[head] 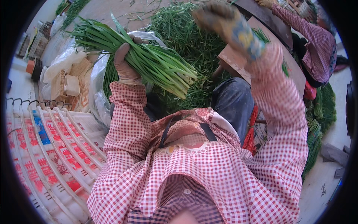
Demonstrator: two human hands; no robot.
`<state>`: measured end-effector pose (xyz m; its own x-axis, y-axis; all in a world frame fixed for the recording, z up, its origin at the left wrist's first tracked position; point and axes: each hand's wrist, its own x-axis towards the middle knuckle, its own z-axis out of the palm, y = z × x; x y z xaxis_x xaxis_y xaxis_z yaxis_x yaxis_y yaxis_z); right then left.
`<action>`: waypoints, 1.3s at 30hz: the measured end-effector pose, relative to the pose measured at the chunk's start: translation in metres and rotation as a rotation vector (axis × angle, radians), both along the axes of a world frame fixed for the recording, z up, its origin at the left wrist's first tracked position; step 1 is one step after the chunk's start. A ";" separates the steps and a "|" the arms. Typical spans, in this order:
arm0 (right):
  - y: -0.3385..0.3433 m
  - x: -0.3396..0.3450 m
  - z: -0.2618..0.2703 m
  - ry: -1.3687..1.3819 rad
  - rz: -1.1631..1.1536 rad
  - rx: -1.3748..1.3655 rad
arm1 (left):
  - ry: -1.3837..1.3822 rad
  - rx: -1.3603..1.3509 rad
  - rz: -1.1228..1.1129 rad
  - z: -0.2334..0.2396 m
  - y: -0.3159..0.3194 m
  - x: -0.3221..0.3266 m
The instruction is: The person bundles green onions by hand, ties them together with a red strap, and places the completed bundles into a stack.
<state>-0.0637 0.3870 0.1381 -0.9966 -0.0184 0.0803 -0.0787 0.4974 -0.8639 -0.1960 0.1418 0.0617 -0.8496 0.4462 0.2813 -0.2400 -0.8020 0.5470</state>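
My left hand (127, 60), in a soiled thin glove, is closed round a thick bunch of garlic chives (159, 67). The dark green leaf tips point to the upper left, and the pale cut ends point to the lower right. My right hand (219, 18), in a dirty work glove, is raised at the upper right and blurred by motion. Its fingers look curled; whether anything is in them cannot be made out. Beneath and beyond the bunch lies a big heap of loose green leaves (184, 30).
A clear plastic bag (98, 86) with more chives stands at the left, near cardboard (81, 72) and a white crate (56, 156). Right of my knee are a wooden bench (235, 60) and red ties (251, 131). A co-worker's sleeve (299, 18) reaches in beside chive bundles (313, 137).
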 end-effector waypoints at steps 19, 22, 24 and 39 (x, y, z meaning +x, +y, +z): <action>-0.048 -0.008 -0.028 0.387 0.377 0.465 | -0.164 -0.130 0.079 -0.012 0.000 0.007; -0.048 -0.021 -0.043 0.506 0.383 0.246 | -0.158 -0.114 0.067 -0.009 0.002 0.011; -0.047 -0.019 -0.036 0.574 0.355 0.280 | -0.163 -0.096 0.082 -0.008 0.002 0.010; -0.028 0.045 -0.024 0.079 0.053 0.312 | 0.007 -0.067 0.250 0.000 -0.043 -0.024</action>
